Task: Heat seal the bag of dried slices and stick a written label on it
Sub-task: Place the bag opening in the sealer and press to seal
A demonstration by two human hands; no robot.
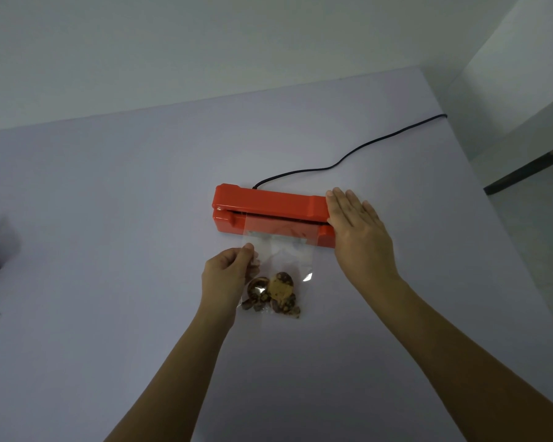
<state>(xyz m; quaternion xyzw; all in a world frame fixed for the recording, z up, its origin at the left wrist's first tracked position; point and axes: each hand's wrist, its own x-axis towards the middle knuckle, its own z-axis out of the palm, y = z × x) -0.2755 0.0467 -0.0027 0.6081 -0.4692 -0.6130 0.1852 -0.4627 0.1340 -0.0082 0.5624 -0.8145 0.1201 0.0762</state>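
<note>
Both bare forearms reach forward from the lower edge of the view. The left hand (229,275) is curled, its thumb and fingertips pinched together in a closed grip, knuckles turned outward. The right hand (359,232) lies flat and palm down, fingers straight and close together, pointing away from the person

Lighting's pretty soft and dim-ish, with a cool bluish cast over the worktop (109,218). Shadows are faint, barely any under the arms. Small glare spots on the clear bag (280,260). Wide-angle lens bends the worktop edges, and everything looks slightly soft and smeary.
</note>
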